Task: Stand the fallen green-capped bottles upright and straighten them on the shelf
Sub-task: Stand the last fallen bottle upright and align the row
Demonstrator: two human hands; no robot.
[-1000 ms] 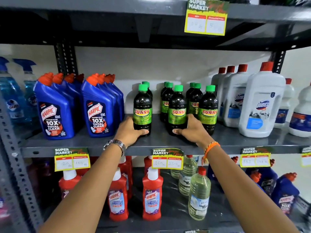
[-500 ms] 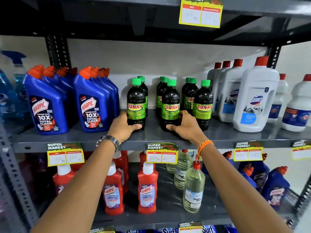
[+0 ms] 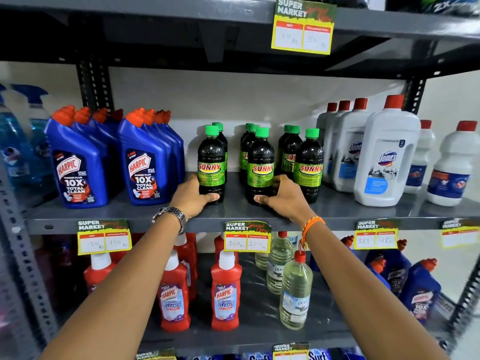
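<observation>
Several dark green-capped Sunny bottles stand upright in three short rows on the grey middle shelf point(image 3: 337, 211). My left hand point(image 3: 191, 196) grips the base of the front-left bottle point(image 3: 211, 162), thumb across its front. My right hand point(image 3: 281, 197) is wrapped around the base of the front-middle bottle point(image 3: 260, 165). The front-right bottle point(image 3: 309, 165) stands untouched just right of that hand. Other bottles of the same kind stand behind each front one, partly hidden.
Blue Harpic bottles point(image 3: 145, 162) crowd the shelf to the left, white Domex bottles point(image 3: 384, 157) to the right. Red Harpic bottles point(image 3: 226, 294) and clear bottles point(image 3: 296, 292) fill the shelf below. Price tags point(image 3: 246, 236) hang on the shelf edge.
Both hands stay on the same two front bottles. The view has shifted slightly; the bottles look barely moved.
</observation>
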